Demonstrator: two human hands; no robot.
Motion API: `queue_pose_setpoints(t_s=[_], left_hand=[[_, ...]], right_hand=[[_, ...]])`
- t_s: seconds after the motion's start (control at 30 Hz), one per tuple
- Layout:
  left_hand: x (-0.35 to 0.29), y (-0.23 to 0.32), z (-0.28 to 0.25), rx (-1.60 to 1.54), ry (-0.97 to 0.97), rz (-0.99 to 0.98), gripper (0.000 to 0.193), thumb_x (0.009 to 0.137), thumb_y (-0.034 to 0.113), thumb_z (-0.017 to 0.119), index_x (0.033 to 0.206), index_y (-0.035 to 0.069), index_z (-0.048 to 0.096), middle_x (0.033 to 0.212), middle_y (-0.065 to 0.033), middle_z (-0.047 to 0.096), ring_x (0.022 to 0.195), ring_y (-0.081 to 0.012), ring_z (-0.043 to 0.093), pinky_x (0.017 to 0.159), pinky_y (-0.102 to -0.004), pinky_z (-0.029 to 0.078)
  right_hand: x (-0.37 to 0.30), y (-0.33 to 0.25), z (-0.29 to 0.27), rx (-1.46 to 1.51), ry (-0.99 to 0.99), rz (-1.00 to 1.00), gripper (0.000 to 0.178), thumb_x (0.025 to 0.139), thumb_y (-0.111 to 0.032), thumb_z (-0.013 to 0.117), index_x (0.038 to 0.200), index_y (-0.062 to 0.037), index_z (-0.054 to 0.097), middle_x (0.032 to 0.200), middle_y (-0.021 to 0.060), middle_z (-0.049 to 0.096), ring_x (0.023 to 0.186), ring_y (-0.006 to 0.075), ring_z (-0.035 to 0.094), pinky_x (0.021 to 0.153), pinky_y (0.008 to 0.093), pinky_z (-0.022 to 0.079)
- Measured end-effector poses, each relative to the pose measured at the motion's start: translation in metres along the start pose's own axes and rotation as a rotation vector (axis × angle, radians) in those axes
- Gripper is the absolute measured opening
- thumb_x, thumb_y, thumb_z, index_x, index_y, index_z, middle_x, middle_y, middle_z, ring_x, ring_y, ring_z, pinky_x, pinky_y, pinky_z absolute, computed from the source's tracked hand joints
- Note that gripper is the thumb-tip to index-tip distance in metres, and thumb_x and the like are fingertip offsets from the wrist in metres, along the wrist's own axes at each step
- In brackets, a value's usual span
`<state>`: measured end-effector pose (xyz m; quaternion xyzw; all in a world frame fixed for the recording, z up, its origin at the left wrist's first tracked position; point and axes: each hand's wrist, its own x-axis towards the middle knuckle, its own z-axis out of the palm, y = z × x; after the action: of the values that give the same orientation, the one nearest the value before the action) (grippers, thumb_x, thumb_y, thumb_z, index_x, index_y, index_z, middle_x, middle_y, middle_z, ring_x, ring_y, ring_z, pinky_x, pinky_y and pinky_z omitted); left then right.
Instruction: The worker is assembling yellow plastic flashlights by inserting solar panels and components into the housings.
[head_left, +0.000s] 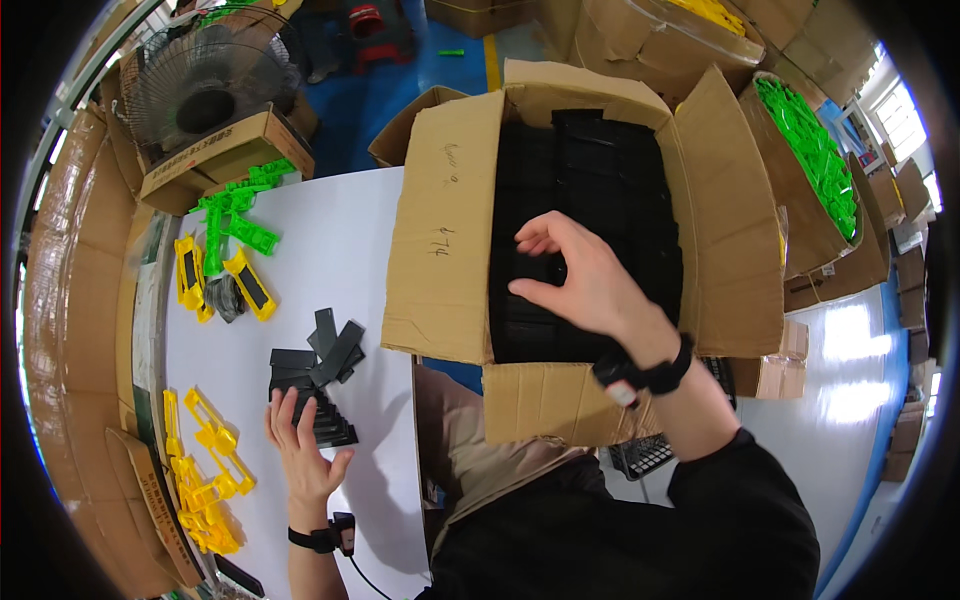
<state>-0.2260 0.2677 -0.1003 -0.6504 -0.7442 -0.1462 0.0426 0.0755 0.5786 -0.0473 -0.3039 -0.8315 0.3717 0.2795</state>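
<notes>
Two bare hands are at work around a big open cardboard box (450, 240) that stands at the edge of a white table (330, 230). Inside the box lie black plastic parts (600, 180), packed close in stacked rows. The right hand (580, 280) reaches down into the box, fingers curled and partly spread over the top layer of those parts, its fingertips touching them; whether it actually grips one I cannot tell. A black band sits on that wrist.

Left of the box, on the table, the left hand (305, 450) lies open with fingers spread, its fingertips resting on a small pile of black pieces (315, 375); nothing is clasped in it. Further left of the box, near the table's far-left edge, are yellow plastic parts (205, 455) in a loose heap beside the left hand, more yellow pieces (220, 280) above them, and green plastic parts (235, 205) beyond. A fan (205, 80) stands behind the table, far left of the box. Right of the box, another carton holds bright green pieces (815, 150).
</notes>
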Motion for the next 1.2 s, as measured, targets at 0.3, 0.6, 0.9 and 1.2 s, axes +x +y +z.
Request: queue_pose_setpoints(t_s=[0.3,0.6,0.9,1.2], left_hand=[[0.137,0.130,-0.005,-0.172,0.007,0.403,0.035,0.071,0.017,0.075,0.101,0.006,0.062,0.118,-0.0108,0.055,0.117,-0.0327,0.050,0.103,-0.0511,0.034],[0.193,0.157,0.031,-0.170,-0.148,0.502,0.036,0.071,0.019,0.076,0.102,0.005,0.063,0.118,-0.0096,0.056,0.124,-0.0302,0.045,0.107,-0.0464,0.033],[0.211,0.172,0.066,0.150,-0.219,0.581,0.054,0.062,0.030,0.082,0.107,0.005,0.064,0.121,-0.0073,0.057,0.130,-0.0263,0.040,0.117,-0.0451,0.019],[0.214,0.185,0.081,0.462,-0.385,0.595,0.040,0.063,0.028,0.076,0.093,0.006,0.063,0.086,-0.0030,0.063,0.100,-0.0221,0.056,0.118,-0.0406,0.017]], right_hand=[[-0.020,0.040,0.032,-0.764,-0.456,-0.073,0.090,0.046,-0.056,0.086,0.109,0.0015,0.057,0.104,0.0132,0.056,0.105,0.0279,0.051,0.093,0.0372,0.037],[-0.010,0.051,0.025,-0.626,-0.490,-0.046,0.092,0.049,-0.047,0.088,0.117,0.0043,0.053,0.106,0.0134,0.055,0.105,0.0277,0.051,0.093,0.0363,0.035],[-0.022,0.053,0.028,-0.615,-0.485,-0.087,0.079,0.055,-0.045,0.085,0.112,0.0034,0.056,0.103,0.0135,0.058,0.102,0.0273,0.056,0.094,0.0391,0.036],[-0.026,0.040,0.036,-0.954,-0.565,-0.148,0.069,0.055,-0.041,0.085,0.101,0.0040,0.060,0.093,0.0109,0.061,0.093,0.0246,0.059,0.091,0.0366,0.040]])
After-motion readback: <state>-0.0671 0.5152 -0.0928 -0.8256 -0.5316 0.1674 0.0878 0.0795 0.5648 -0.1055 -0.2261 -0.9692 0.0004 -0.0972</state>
